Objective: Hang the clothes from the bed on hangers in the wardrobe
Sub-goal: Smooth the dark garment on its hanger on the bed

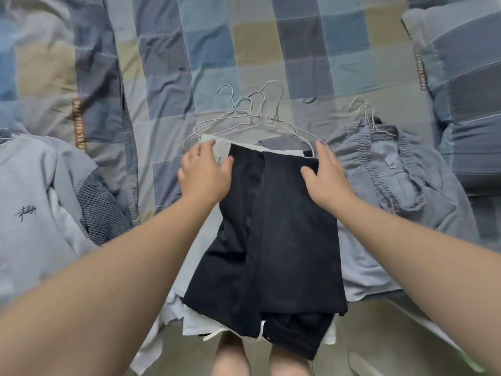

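Two grips down on one garment, neither closed. Left grip (pixel 202 172) laid flat with fingers relaxed and spread, across the top-left edge of the black garment (pixel 271 240) and onto the white cloth (pixel 222 147) beneath. Right grip (pixel 324 177) flat on the top-right corner, thumb splayed, nothing pinched.

Black garment folded lengthwise, topmost on a small stack at the near edge of the bed (pixel 244 50), lower end hanging over that edge. Wire hangers (pixel 244 118) piled just beyond its top edge, hooks crossing. Grey shorts (pixel 393 172) already on a hanger to the right; grey T-shirt (pixel 29 199) to the left.

Handling, judged:
- Soft, limp, light; no stiffness to hold a shape once lifted, so expect unfolding and sag.
- Smooth-looking weave; likely to slide over the white layer, or to drag it along.
- Best taken at the far end, both top corners pinched, top layer only. Cannot tell which end is the waistband.
- Hangers thin and springy, probably snagged together; better to free one first.
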